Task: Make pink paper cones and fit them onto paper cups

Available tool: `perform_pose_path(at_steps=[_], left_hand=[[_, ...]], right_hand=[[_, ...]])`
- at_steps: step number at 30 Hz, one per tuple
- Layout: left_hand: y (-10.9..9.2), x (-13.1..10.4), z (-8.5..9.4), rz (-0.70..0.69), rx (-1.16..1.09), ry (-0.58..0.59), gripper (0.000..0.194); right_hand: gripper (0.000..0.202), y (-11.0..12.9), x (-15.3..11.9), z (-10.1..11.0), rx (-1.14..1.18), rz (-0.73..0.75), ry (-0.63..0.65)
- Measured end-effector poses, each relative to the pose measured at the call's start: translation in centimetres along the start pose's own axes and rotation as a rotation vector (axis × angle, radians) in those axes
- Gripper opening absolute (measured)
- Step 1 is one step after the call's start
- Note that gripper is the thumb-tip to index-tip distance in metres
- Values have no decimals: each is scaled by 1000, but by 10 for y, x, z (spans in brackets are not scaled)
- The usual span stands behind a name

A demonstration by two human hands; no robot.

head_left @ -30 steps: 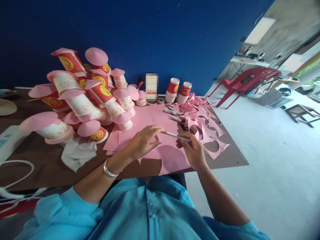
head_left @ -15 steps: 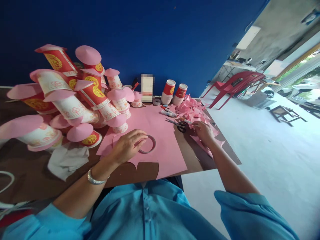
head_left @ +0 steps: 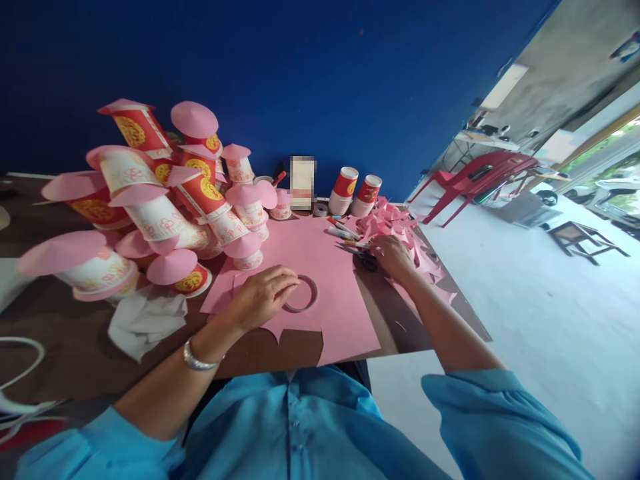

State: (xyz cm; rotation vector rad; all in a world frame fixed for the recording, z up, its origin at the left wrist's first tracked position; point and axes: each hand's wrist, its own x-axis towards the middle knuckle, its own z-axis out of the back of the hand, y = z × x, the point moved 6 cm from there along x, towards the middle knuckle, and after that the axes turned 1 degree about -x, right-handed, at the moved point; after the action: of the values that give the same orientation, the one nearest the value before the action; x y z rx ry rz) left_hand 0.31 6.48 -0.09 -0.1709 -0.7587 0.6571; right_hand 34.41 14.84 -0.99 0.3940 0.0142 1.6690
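Observation:
On the pink paper sheet (head_left: pixel 340 300), a thin round ring (head_left: pixel 316 293), like a tape roll core, lies flat. The fingers of my left hand (head_left: pixel 265 297) are closed at its left rim. My right hand (head_left: pixel 393 257) is to the right, beside the black-handled scissors (head_left: pixel 369 261). Its fingertips meet the end of a slim pen (head_left: pixel 354 244), which points left. Part of the scissors is hidden under that hand. Pink paper scraps (head_left: pixel 390 217) are heaped just beyond it.
Several paper cups with pink cone tops (head_left: pixel 163 217) are piled at left, with crumpled white tissue (head_left: pixel 145 323) in front. Two stacks of red cups (head_left: pixel 345 190) stand at the back near a marker (head_left: pixel 340 233). A red chair (head_left: pixel 470 180) is on the floor at right.
My right hand has moved left with the pen, over the scissors' handles and closer to the markers. My left hand stays at the ring. The view has shifted slightly.

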Motion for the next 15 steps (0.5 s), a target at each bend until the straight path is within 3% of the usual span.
perform_pose_path(at_steps=[4,7,11,15], left_hand=[[2,0,1,5,35,-9,17],[2,1,1,-11,39,-17,16],[2,2,0,-41,9,-39,14],[3,1,0,-56,1,-65,14]], right_hand=[[29,25,27,-5,-127,-29,56],[25,38,53,-17,-210,-85,154],[40,45,83,-31,-310,-176,288],[40,51,98,-27,-388,-219,351]])
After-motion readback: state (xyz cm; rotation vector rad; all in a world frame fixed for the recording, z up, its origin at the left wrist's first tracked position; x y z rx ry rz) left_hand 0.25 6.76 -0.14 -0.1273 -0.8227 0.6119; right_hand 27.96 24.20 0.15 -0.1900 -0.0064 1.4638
